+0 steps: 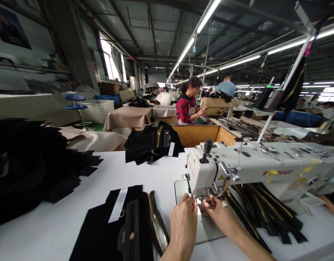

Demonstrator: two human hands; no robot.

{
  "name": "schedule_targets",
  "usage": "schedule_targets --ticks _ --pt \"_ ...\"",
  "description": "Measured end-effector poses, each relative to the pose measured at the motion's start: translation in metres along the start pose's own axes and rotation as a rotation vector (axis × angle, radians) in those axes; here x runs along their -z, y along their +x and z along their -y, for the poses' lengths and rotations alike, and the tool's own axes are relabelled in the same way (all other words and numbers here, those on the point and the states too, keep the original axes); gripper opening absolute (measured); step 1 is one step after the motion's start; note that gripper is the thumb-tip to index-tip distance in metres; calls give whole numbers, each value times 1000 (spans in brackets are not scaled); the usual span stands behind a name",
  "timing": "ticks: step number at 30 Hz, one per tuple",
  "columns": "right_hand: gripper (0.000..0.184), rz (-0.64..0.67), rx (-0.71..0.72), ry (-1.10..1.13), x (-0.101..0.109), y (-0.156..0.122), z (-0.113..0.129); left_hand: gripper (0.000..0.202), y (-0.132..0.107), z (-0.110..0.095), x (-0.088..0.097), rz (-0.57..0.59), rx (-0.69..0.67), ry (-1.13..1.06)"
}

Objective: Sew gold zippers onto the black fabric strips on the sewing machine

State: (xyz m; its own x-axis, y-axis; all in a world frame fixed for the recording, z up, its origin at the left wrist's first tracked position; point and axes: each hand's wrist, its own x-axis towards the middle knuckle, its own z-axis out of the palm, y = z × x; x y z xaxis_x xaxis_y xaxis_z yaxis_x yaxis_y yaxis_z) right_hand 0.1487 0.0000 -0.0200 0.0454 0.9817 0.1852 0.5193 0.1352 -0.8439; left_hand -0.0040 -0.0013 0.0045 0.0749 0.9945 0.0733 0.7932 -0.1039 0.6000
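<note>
My left hand (183, 226) and my right hand (217, 217) meet at the needle area of a white industrial sewing machine (237, 168). The fingertips of my right hand pinch a small dark piece (212, 203) beside the presser foot (206, 192). The left fingertips reach the same spot, but I cannot tell whether they grip anything. To my left lies a black fabric panel (126, 228) with a white strip and a gold zipper. A bundle of black strips with gold edges (265, 212) lies behind my right hand.
A large heap of black cut pieces (25, 166) covers the white table's (107, 177) left side, and a black folded stack (153, 142) lies ahead. Beyond the table's far edge, a person in a plaid shirt (187, 108) works at an orange wooden bin (194, 135).
</note>
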Motion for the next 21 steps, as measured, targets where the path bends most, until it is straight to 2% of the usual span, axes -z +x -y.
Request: schedule_targets --ticks 12,16,18,20,21 --pt "15 -11 58 -19 -3 2 -2 23 1 0 -1 10 3 43" --pt "15 -7 145 -108 0 -13 11 23 1 3 -1 5 1 50" --pt "21 24 326 -279 16 -31 18 24 0 4 0 -1 3 44" --pt "26 0 589 -452 50 -49 20 25 -1 4 2 -3 9 31" --pt "26 -54 650 -466 73 -56 18 25 -1 4 3 -2 12 24"
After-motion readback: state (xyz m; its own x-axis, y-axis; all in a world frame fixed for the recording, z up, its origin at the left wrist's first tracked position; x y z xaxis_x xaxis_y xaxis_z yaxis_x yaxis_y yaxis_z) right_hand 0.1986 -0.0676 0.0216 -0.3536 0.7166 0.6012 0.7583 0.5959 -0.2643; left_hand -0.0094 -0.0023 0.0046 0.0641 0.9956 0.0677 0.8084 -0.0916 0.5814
